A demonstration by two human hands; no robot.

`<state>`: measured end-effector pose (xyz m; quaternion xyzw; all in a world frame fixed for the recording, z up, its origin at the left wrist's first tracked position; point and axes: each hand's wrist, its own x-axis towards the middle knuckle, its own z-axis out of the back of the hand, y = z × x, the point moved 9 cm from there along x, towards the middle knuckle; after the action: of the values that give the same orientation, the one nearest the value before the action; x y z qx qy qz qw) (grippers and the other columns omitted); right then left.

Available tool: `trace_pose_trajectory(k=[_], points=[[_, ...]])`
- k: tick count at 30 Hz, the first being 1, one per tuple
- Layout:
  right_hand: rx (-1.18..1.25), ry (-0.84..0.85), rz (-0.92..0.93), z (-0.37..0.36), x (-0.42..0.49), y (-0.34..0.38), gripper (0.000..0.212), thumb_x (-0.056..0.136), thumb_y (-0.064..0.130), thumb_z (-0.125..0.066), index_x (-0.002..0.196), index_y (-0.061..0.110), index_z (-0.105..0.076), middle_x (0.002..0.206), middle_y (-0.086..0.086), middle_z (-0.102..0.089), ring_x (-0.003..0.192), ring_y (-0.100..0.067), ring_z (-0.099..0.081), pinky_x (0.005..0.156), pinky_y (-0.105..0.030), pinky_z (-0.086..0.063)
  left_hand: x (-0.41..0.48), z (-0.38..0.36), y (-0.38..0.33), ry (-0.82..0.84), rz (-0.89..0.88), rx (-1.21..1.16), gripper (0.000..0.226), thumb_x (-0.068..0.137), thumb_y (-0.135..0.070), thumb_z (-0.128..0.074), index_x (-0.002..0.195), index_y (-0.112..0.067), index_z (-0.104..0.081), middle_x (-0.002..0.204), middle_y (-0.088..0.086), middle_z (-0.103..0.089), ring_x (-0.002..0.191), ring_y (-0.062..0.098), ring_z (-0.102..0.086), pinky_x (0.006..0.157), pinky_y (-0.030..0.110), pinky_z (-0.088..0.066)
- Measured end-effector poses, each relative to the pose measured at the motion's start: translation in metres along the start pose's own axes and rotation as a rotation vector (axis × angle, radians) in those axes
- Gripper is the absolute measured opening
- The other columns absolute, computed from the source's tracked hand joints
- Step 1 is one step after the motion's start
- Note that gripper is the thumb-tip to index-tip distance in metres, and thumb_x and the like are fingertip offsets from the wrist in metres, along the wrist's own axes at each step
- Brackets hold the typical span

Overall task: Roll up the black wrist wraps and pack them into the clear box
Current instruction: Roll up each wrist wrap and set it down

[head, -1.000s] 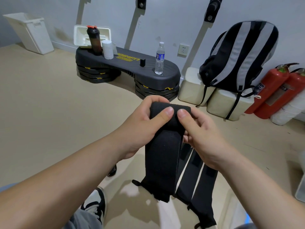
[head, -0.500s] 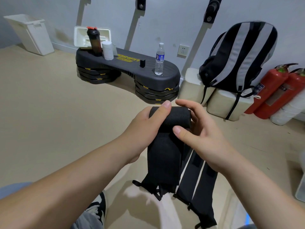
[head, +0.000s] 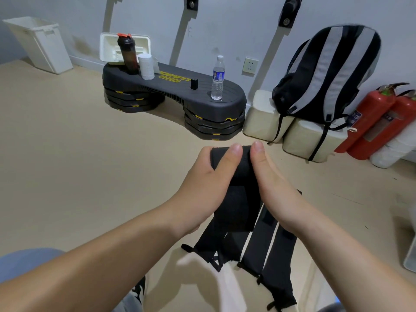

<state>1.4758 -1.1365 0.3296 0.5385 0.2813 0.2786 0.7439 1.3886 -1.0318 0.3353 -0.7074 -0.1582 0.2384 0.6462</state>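
Both hands grip the rolled top of a black wrist wrap held in mid-air.

The left hand (head: 202, 183) and right hand (head: 273, 188) close on the wrist wrap (head: 234, 199), thumbs side by side over the roll; its loose tail and further black strips (head: 270, 255) hang below. Beyond stand a black step platform (head: 173, 91) carrying a water bottle (head: 217, 78), a striped backpack (head: 326, 73), red extinguishers (head: 378, 118), beige floor (head: 67, 154), grey wall.

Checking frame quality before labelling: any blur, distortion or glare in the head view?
Head view: strong wide-angle bending at the edges, the backpack leaning; lighting soft and even, no glare; both hands and the black wrist wrap fairly sharp, only slight softness.
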Motion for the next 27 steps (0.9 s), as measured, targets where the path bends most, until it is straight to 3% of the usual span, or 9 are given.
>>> trace_pose_trajectory(k=[4, 7, 9, 11, 14, 16, 20, 23, 27], points=[[0.142, 0.081, -0.075, -0.006, -0.003, -0.003, 0.093, 0.078, 0.1, -0.04, 0.138, 0.033, -0.064, 0.134, 0.004, -0.073, 0.127, -0.016, -0.068, 0.113, -0.047, -0.05, -0.001, -0.004, -0.011, 0.078, -0.115, 0.136, 0.029, 0.099, -0.046, -0.066, 0.119, -0.027, -0.057, 0.1, -0.011, -0.075, 0.091, 0.0, -0.073, 0.078, 0.024, -0.058], [0.245, 0.109, -0.02, -0.007, -0.007, 0.014, 0.067, 0.092, 0.073, -0.051, 0.13, 0.02, -0.07, 0.123, -0.008, -0.078, 0.117, -0.023, -0.074, 0.101, -0.047, -0.06, -0.001, -0.006, -0.027, 0.162, -0.253, 0.198, 0.028, 0.101, -0.03, -0.069, 0.124, -0.026, -0.052, 0.087, -0.015, -0.07, 0.078, 0.002, -0.069, 0.067, 0.02, -0.054], [0.281, 0.084, 0.001, -0.001, -0.007, 0.016, 0.06, 0.093, 0.066, -0.06, 0.131, 0.02, -0.065, 0.124, -0.01, -0.077, 0.118, -0.028, -0.074, 0.101, -0.054, -0.058, 0.0, -0.003, -0.036, 0.187, -0.358, 0.291, 0.033, 0.099, -0.035, -0.07, 0.125, -0.03, -0.051, 0.087, -0.011, -0.068, 0.079, 0.012, -0.068, 0.067, 0.031, -0.057], [0.305, 0.059, 0.021, 0.005, -0.006, 0.014, 0.052, 0.09, 0.058, -0.065, 0.128, 0.023, -0.064, 0.126, -0.011, -0.075, 0.121, -0.03, -0.072, 0.097, -0.05, -0.06, -0.001, 0.0, -0.037, 0.208, -0.384, 0.325, 0.037, 0.095, -0.04, -0.069, 0.127, -0.034, -0.051, 0.097, -0.004, -0.071, 0.089, 0.023, -0.07, 0.077, 0.045, -0.062], [0.33, 0.064, 0.086, 0.003, -0.008, 0.015, 0.038, 0.093, 0.046, -0.07, 0.123, 0.023, -0.065, 0.115, -0.009, -0.075, 0.109, -0.024, -0.074, 0.081, -0.036, -0.063, 0.0, 0.004, -0.026, 0.184, -0.251, 0.199, 0.033, 0.097, -0.047, -0.068, 0.125, -0.035, -0.057, 0.108, -0.011, -0.073, 0.103, 0.008, -0.072, 0.089, 0.034, -0.062], [0.328, 0.046, 0.161, 0.004, -0.01, 0.02, 0.032, 0.096, 0.034, -0.072, 0.124, 0.022, -0.063, 0.105, -0.002, -0.073, 0.099, -0.015, -0.071, 0.075, -0.028, -0.06, 0.003, 0.002, -0.013, 0.185, -0.075, 0.149, 0.04, 0.098, -0.065, -0.056, 0.123, -0.035, -0.063, 0.111, -0.013, -0.076, 0.106, 0.005, -0.073, 0.095, 0.038, -0.062], [0.136, 0.061, 0.33, 0.001, -0.014, 0.028, 0.042, 0.093, 0.011, -0.075, 0.129, 0.027, -0.059, 0.111, 0.005, -0.068, 0.1, -0.011, -0.067, 0.084, -0.027, -0.059, 0.004, -0.004, 0.003, 0.27, 0.152, 0.156, 0.068, 0.099, -0.078, -0.031, 0.123, -0.03, -0.073, 0.11, -0.001, -0.08, 0.098, 0.014, -0.076, 0.078, 0.036, -0.062], [0.043, 0.069, 0.373, 0.001, -0.015, 0.031, 0.048, 0.088, 0.003, -0.072, 0.125, 0.031, -0.061, 0.111, 0.013, -0.068, 0.104, -0.01, -0.065, 0.087, -0.025, -0.056, 0.004, -0.005, 0.007, 0.308, 0.178, 0.139, 0.063, 0.099, -0.075, -0.041, 0.119, -0.026, -0.075, 0.111, 0.004, -0.08, 0.096, 0.019, -0.076, 0.085, 0.041, -0.065], [0.154, 0.088, 0.266, 0.006, -0.009, 0.025, 0.056, 0.079, 0.003, -0.079, 0.124, 0.034, -0.064, 0.122, 0.0, -0.067, 0.11, -0.019, -0.067, 0.087, -0.037, -0.061, 0.008, -0.001, -0.002, 0.253, 0.069, 0.136, 0.048, 0.098, -0.064, -0.06, 0.116, -0.021, -0.074, 0.107, 0.003, -0.081, 0.093, 0.017, -0.078, 0.075, 0.036, -0.063]])
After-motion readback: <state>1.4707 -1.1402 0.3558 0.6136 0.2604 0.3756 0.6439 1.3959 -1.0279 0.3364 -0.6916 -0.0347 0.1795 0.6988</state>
